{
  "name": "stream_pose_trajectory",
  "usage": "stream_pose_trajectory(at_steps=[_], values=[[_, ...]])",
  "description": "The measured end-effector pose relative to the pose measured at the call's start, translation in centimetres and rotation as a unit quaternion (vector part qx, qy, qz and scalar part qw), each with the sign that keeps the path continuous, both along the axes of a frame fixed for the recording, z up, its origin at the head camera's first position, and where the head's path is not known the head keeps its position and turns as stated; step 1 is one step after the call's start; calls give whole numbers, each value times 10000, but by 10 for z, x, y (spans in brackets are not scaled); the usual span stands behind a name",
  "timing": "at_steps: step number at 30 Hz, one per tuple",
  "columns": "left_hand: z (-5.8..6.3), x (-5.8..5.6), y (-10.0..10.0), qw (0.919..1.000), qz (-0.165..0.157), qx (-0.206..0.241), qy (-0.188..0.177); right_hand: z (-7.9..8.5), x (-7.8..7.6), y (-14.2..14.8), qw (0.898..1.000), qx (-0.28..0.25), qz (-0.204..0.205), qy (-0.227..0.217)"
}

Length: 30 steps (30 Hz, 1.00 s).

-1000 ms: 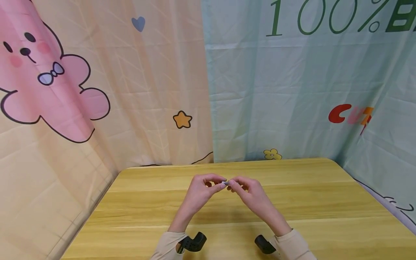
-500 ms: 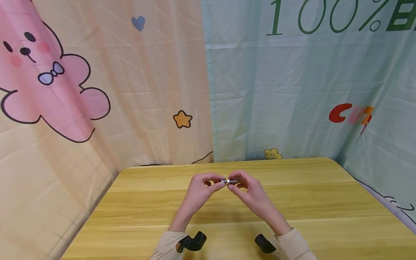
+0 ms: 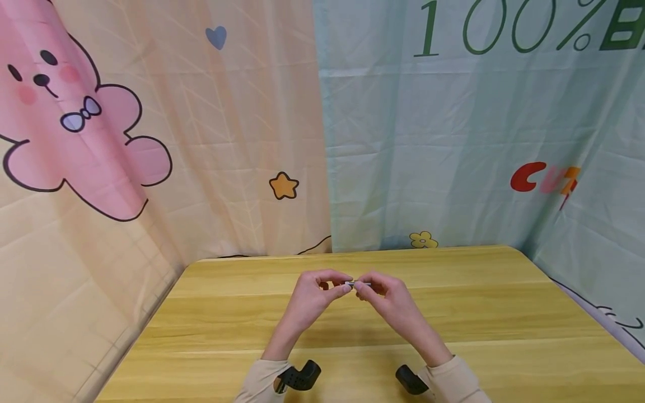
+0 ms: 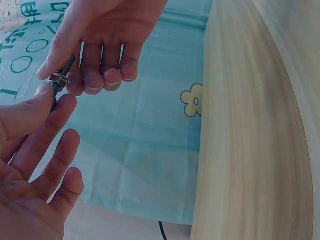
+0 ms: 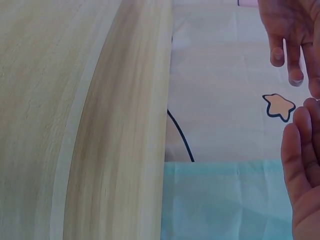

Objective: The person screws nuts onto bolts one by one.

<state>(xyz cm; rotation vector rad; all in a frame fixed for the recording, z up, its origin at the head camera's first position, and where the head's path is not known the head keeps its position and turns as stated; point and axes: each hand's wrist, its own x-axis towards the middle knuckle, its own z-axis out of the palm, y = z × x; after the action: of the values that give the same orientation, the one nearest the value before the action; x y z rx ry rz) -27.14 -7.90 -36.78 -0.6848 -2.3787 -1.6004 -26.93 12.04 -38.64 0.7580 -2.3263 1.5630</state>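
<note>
Fingers (image 4: pixel 64 107) of the left hand (image 3: pixel 308 294) — the thumb and forefinger — pinch one end of a small metal bolt (image 4: pixel 69 63), while its other fingers are loosely bent, apart from the metal. The right hand (image 3: pixel 392 298) has its thumb and forefinger closed in on a nut (image 4: pixel 58 80) that sits around the bolt, partway along; its remaining three fingers hang side by side with thin gaps. The bolt reaches across between the hands, roughly level in the head view, held up over the wooden table (image 3: pixel 227 313). Its other end pokes out past the right thumb.

Behind the hands come bare wrists, then beige sleeves (image 3: pixel 456 380), each with a black device (image 3: pixel 300 376) at the cuff. Past the table's far edge hang two cloths. The peach cloth (image 3: pixel 252 112) shows a pink bear (image 3: pixel 75 151), a blue heart (image 3: pixel 215 37) and an orange star (image 3: pixel 284 186) — the pale blue-green cloth (image 3: pixel 373 140) bears green lettering (image 3: pixel 427 28) and a yellow flower (image 3: pixel 423 240).
</note>
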Motion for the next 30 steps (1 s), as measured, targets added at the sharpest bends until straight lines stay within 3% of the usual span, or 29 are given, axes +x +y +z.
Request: stream_pose_trajectory(at_steps=[9, 11, 19, 24, 30], values=[[1, 2, 0, 9999, 106, -55, -37, 0, -2, -1, 10000, 25, 34, 21], [7, 7, 2, 9999, 128, -25, -76, 0, -1, -1, 9999, -53, 81, 67], [1, 1, 0, 9999, 153, -57, -7, 0, -3, -1, 9991, -268, 210, 247], [3, 1, -1, 9998, 110, -59, 165, 1, -2, 0, 9995, -238, 80, 183], [2, 2, -1, 9999, 48, -77, 48, 1, -2, 0, 9999, -89, -89, 60]])
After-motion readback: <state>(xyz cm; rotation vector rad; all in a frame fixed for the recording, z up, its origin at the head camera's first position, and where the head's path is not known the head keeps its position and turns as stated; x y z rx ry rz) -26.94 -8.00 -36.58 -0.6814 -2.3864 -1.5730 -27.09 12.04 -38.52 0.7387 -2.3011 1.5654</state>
